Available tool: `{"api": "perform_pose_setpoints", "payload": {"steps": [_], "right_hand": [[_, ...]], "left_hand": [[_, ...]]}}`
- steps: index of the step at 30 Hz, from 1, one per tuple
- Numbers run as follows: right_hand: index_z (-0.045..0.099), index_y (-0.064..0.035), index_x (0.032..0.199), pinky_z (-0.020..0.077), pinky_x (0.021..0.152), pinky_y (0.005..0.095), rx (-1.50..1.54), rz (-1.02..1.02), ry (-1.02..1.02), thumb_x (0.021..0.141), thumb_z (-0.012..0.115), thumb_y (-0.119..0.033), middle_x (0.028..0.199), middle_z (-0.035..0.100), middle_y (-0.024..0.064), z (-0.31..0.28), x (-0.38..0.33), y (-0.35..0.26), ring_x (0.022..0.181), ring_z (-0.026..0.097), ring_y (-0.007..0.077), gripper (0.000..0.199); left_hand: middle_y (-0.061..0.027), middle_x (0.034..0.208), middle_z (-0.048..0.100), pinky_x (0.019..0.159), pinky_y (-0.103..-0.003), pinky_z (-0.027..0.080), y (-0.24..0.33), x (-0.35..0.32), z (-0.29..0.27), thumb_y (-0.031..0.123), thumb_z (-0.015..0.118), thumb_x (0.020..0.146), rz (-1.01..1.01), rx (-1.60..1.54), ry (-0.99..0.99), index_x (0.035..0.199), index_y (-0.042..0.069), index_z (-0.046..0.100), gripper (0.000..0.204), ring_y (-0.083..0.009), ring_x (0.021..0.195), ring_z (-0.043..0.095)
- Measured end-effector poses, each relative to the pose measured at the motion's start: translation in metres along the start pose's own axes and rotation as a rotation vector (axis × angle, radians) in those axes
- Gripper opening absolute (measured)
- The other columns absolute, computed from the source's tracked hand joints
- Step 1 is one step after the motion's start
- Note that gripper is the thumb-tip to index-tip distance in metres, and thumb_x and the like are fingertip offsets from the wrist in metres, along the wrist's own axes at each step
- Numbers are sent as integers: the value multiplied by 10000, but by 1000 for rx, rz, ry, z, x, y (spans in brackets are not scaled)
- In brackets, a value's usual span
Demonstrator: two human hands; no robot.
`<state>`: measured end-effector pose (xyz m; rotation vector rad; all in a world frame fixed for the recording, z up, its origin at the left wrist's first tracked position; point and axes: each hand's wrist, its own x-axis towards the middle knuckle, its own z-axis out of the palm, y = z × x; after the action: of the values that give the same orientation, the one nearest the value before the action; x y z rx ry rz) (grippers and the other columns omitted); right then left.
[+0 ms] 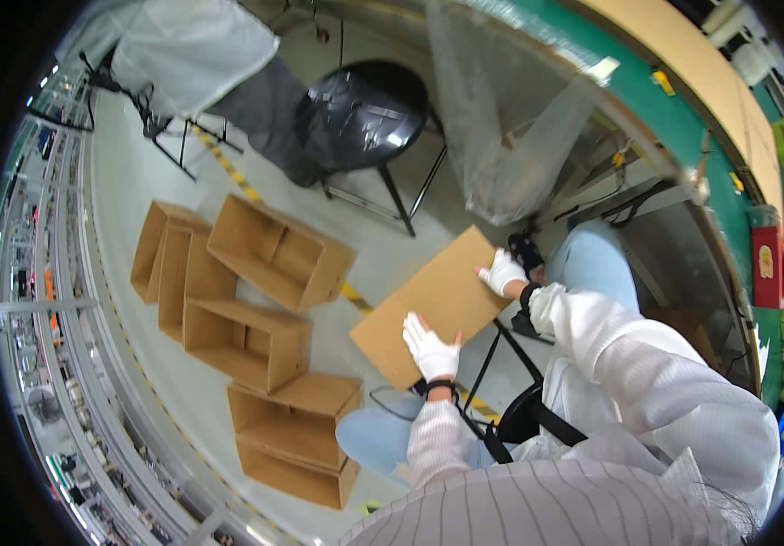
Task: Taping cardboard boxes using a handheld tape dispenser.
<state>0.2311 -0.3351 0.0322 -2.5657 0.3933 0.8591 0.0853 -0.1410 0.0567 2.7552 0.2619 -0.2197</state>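
Between my knees is a brown cardboard piece (437,305) with one broad flat face toward me; whether it is a folded sheet or a box cannot be made out. My left hand (430,350), in a white glove with bare fingertips, lies on its near side, fingers stretched and thumb spread. My right hand (502,273), gloved the same way, rests at its right edge with fingers extended. Both hands touch the cardboard, and neither visibly wraps round it. A dark band circles each wrist.
Several open cardboard boxes (269,250) stand on the floor at left. Beyond them is a black plastic-covered stool (369,114) beside another person in a white smock (193,55). A clear plastic bag (510,155) hangs by the green-edged bench (647,100). Metal rails (73,346) line the far left.
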Motion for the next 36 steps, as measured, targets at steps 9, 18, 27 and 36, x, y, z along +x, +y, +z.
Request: {"api": "perform_pose_setpoints", "payload": {"steps": [9,18,27,36], "right_hand": [[613,14,1050,481,851,437,33,-758,140,861,558,-359,1037,635,208,-125,-180,17,978,605,376,422],[601,-138,990,434,770,401,-279,-651,1477,630,746,-14,963,606,72,-308,-370,146,909,576,296,408],[623,-204,1108,424,696,422,-521,-175,1254,632,795,-202,811,548,91,-347,-351,215,769,533,294,506],[658,-9,1019,498,784,275,852,-471,975,867,640,-215,950,633,35,-387,-404,169,859,596,122,256]], "left_hand": [[-271,1509,142,1157,-468,78,7,-10,9,562,768,639,-10,-145,-126,1435,-97,142,1208,-397,1409,87],[-221,1518,155,1152,-470,58,92,27,65,616,732,643,238,-99,-11,1442,-72,157,1201,-372,1403,111],[-203,1534,132,1162,-446,47,18,38,63,618,743,613,141,106,-52,1451,-69,130,1244,-350,1421,80],[-185,1550,105,1173,-420,28,-19,2,35,612,756,584,-48,125,-108,1460,-61,114,1277,-323,1441,38]]}}
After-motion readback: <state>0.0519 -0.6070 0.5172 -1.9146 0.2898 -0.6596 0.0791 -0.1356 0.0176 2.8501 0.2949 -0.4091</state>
